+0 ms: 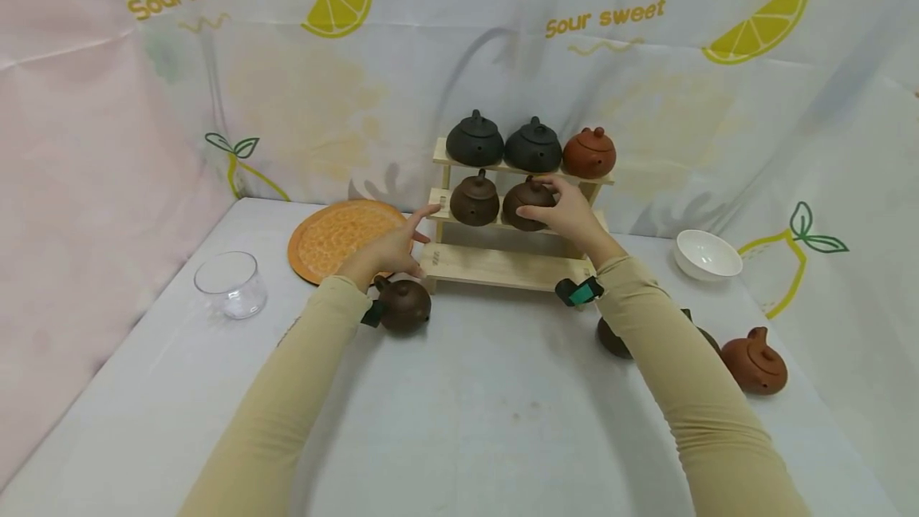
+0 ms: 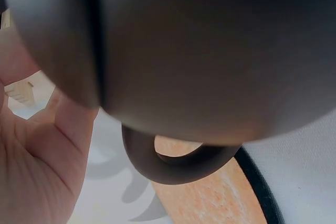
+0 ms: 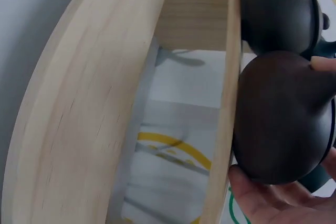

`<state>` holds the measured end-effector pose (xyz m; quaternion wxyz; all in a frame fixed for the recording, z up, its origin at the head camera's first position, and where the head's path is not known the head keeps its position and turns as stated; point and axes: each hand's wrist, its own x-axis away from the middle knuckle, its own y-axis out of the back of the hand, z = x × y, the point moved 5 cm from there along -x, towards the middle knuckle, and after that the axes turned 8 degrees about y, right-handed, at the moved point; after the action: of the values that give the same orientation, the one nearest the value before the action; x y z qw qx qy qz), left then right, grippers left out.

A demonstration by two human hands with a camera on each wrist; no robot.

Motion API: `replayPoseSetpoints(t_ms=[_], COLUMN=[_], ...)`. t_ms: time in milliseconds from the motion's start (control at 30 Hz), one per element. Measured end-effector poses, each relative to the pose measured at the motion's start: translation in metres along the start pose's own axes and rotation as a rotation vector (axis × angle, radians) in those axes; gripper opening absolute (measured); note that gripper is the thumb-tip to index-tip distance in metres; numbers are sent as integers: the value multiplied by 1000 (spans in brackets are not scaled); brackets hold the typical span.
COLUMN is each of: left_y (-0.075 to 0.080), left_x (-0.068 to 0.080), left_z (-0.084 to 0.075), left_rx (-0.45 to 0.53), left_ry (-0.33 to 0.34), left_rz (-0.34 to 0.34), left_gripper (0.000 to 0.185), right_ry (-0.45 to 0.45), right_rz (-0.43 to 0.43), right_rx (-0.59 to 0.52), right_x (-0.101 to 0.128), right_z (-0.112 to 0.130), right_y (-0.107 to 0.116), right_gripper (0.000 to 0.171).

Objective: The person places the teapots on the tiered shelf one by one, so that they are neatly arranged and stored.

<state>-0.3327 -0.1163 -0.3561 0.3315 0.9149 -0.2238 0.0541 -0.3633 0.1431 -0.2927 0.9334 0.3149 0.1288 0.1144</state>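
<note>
Long beige sleeves on both arms, green-black strap at each wrist

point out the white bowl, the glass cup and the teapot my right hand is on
white bowl (image 1: 707, 254), head view, inner wall
glass cup (image 1: 228, 284), head view, side wall
brown teapot (image 1: 526, 199), head view, body left of the fingers

The widest open stretch of tabletop (image 1: 474, 421) lies in the lower centre of the head view, between the two sleeves. The wooden rack (image 1: 502, 266) blocks the middle of the frame. Its top shelf is filled by three teapots side by side. The middle shelf holds two teapots, the right one (image 1: 527, 202) gripped by the right hand (image 1: 567, 214), with room only at the right end. The bottom shelf is bare. Left approach: an orange plate (image 1: 337, 238), a brown teapot (image 1: 402, 305) under the left hand (image 1: 391, 250), and a glass cup (image 1: 230, 284). Right approach: a white bowl (image 1: 707, 254) and a red teapot (image 1: 754, 361).
</note>
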Motion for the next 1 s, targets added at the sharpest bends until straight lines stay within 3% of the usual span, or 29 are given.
replayPoseSetpoints(t_ms=[267, 433, 767, 1000], left_y=[0, -1, -1, -1], left_x=[-2, -3, -1, -1], left_z=[0, 0, -2, 0], left_rx=[6, 0, 2, 4], left_ry=[9, 13, 7, -12], left_rz=[-4, -2, -2, 1], left_gripper=[116, 116, 115, 114], right_ry=[23, 21, 155, 160], right_rz=[-60, -93, -114, -87], right_rx=[-6, -72, -206, -224], right_x=[-1, 5, 34, 59], right_z=[-7, -11, -10, -8], right_y=[2, 3, 14, 17], right_gripper=[67, 69, 65, 64])
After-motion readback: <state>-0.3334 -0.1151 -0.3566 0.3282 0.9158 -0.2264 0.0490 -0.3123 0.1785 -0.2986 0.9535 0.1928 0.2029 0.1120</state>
